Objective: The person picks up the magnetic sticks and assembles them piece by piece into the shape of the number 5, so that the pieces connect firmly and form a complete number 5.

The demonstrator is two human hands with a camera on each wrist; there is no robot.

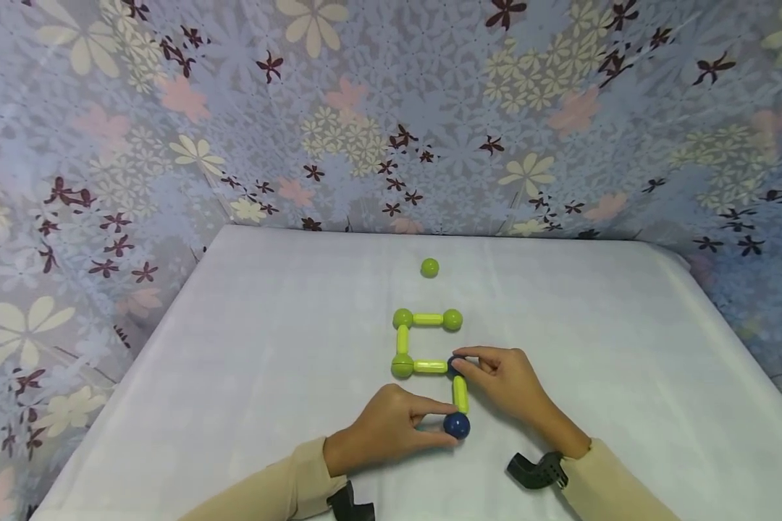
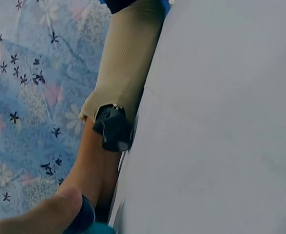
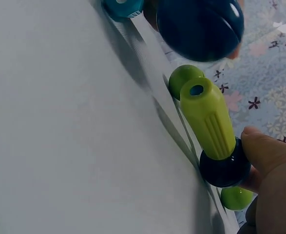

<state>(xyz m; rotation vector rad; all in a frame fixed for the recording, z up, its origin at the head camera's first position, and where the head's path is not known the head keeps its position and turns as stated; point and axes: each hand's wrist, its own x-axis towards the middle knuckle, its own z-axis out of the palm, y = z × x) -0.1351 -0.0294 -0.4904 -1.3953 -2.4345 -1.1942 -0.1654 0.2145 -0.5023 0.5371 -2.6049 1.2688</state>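
My left hand [image 1: 397, 423] pinches a dark blue ball [image 1: 457, 425] between thumb and fingers. A teal piece [image 3: 124, 7] shows beside that ball, mostly hidden by the hand in the head view. A second dark blue ball [image 3: 224, 163] is pinched by my right hand [image 1: 505, 380]. From it a yellow-green rod [image 1: 460, 394] points toward the left hand's ball. In the right wrist view the rod's near end, with a small hole, stands apart from that ball. Another yellow-green rod [image 1: 430, 367] runs left from the right hand's ball to a green ball [image 1: 402, 365].
A rod [image 1: 402, 339] links that green ball to another green ball [image 1: 402, 318]. From there a rod [image 1: 428, 318] reaches a further green ball [image 1: 452, 320]. One loose green ball [image 1: 430, 268] lies farther back on the white-covered table [image 1: 300, 304]. Flowered cloth [image 1: 365, 108] hangs behind.
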